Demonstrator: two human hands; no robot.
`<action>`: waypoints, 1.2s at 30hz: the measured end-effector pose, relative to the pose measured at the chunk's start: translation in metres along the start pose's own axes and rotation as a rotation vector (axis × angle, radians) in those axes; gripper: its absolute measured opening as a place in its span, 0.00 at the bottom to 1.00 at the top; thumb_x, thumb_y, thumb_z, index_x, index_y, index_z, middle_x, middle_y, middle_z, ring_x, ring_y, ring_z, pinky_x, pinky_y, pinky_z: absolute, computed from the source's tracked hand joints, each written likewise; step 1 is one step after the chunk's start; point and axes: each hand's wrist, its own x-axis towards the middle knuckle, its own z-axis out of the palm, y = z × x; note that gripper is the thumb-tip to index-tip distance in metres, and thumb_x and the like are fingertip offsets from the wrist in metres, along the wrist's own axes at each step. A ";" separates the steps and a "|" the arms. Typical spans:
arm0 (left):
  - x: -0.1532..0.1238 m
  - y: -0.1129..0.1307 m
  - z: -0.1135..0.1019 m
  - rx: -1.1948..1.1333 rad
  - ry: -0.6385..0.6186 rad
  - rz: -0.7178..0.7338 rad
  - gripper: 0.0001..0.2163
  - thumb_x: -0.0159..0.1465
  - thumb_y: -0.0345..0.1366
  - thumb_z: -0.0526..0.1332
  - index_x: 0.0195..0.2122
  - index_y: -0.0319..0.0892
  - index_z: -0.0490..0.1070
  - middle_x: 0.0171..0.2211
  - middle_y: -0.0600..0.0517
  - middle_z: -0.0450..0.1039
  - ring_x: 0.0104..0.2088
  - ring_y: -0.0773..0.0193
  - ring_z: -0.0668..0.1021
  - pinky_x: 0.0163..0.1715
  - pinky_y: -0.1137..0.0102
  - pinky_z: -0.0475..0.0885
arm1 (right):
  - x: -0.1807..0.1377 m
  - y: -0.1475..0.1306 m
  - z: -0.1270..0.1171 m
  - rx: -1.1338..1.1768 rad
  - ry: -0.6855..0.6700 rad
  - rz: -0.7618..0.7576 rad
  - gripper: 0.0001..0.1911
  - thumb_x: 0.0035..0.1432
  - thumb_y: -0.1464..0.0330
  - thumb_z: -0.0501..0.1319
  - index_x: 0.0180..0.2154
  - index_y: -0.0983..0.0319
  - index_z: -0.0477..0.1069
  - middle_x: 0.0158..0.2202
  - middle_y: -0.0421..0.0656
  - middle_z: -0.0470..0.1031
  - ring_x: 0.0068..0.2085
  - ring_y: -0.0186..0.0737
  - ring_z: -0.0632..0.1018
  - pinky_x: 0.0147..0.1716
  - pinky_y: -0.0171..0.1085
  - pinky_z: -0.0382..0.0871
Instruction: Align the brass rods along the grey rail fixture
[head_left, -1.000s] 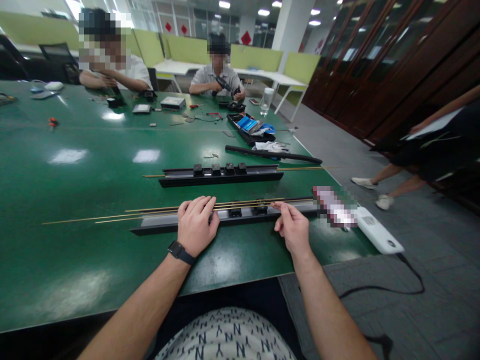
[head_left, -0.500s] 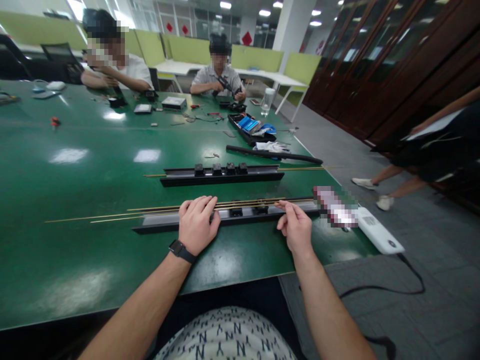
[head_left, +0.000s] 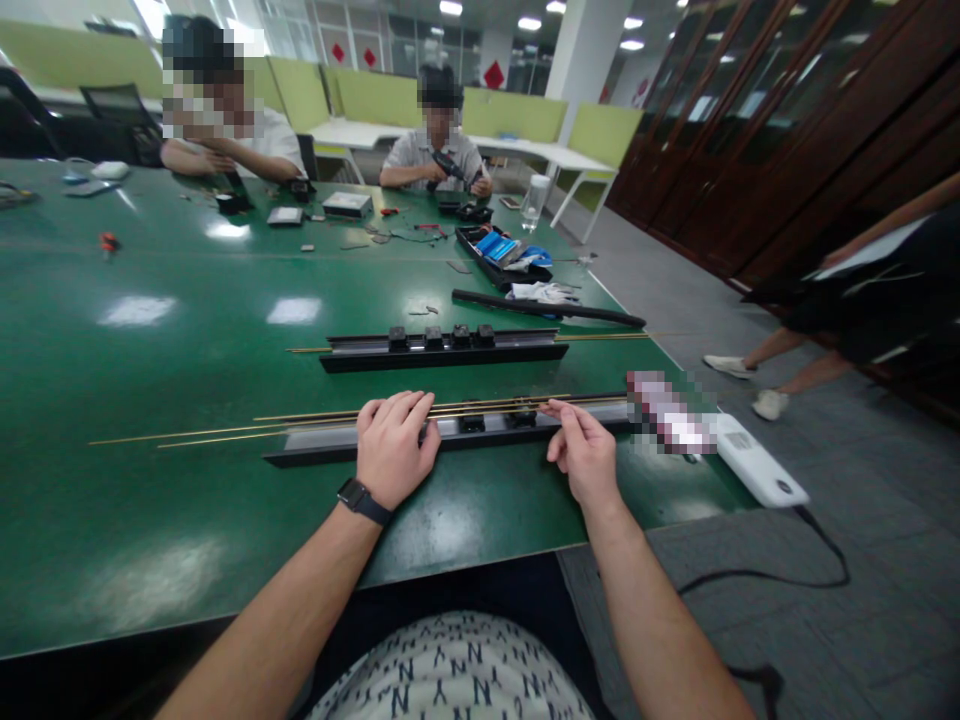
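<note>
A long black rail (head_left: 495, 435) with a pale inner channel lies crosswise on the table close to me. Thin brass rods (head_left: 225, 434) run along it and stick out past its left end. My left hand (head_left: 395, 448), with a dark watch on the wrist, is closed over the rail's left part, thumb on the near side; its fingertips are hidden behind the rail. Thumb and forefinger of my right hand (head_left: 586, 455) pinch the right end of one brass rod above the rail. Small black blocks (head_left: 523, 411) sit in the channel between my hands.
Behind lies a second black rail (head_left: 442, 357) with several blocks and brass rods. Farther back are a black tube (head_left: 547, 308), gloves (head_left: 544, 293) and a tool tray (head_left: 502, 258). At right, a phone (head_left: 670, 412) and white power strip (head_left: 759, 460). Two people sit opposite; another stands right.
My right hand has shifted slightly left with the pinched brass rod, and that rod's left end reaches farther left. My left hand has stayed in place.
</note>
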 end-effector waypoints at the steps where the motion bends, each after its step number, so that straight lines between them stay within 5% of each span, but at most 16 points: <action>1: 0.000 0.000 0.000 0.001 -0.001 0.001 0.15 0.71 0.35 0.60 0.57 0.47 0.77 0.54 0.46 0.83 0.58 0.50 0.81 0.59 0.51 0.63 | 0.000 0.000 -0.001 0.006 0.013 0.002 0.24 0.66 0.49 0.66 0.49 0.62 0.82 0.49 0.53 0.85 0.16 0.27 0.70 0.10 0.29 0.52; 6: 0.000 0.001 0.001 0.006 0.007 -0.002 0.15 0.71 0.35 0.59 0.57 0.46 0.77 0.55 0.46 0.83 0.58 0.50 0.81 0.60 0.51 0.63 | 0.000 0.003 -0.003 -0.034 -0.027 0.022 0.26 0.66 0.47 0.66 0.50 0.63 0.83 0.34 0.48 0.85 0.15 0.28 0.67 0.10 0.30 0.53; 11: 0.000 0.002 0.000 0.001 -0.007 -0.012 0.15 0.71 0.34 0.60 0.57 0.47 0.77 0.55 0.46 0.83 0.59 0.50 0.80 0.60 0.51 0.63 | -0.002 0.002 -0.001 -0.071 -0.107 0.046 0.27 0.67 0.47 0.65 0.53 0.62 0.83 0.18 0.38 0.74 0.13 0.30 0.64 0.12 0.30 0.53; 18: 0.000 0.001 0.000 -0.013 -0.012 -0.023 0.15 0.71 0.34 0.60 0.57 0.48 0.78 0.55 0.46 0.83 0.58 0.50 0.80 0.60 0.51 0.63 | 0.000 0.000 0.000 -0.014 -0.018 0.007 0.25 0.66 0.48 0.65 0.50 0.61 0.82 0.44 0.51 0.86 0.17 0.28 0.70 0.10 0.30 0.53; 30: 0.000 0.002 0.000 -0.003 -0.010 -0.023 0.15 0.71 0.35 0.60 0.57 0.48 0.78 0.55 0.46 0.83 0.59 0.49 0.80 0.60 0.50 0.62 | -0.001 0.003 -0.003 -0.060 -0.096 0.055 0.27 0.66 0.48 0.66 0.53 0.61 0.83 0.23 0.41 0.79 0.14 0.30 0.66 0.11 0.30 0.53; 36: 0.000 0.000 0.000 -0.001 -0.011 -0.021 0.15 0.71 0.35 0.60 0.57 0.48 0.78 0.55 0.46 0.83 0.59 0.48 0.81 0.60 0.50 0.63 | 0.000 -0.001 0.001 0.000 -0.017 0.040 0.28 0.64 0.46 0.66 0.51 0.62 0.82 0.46 0.53 0.86 0.17 0.28 0.71 0.10 0.30 0.51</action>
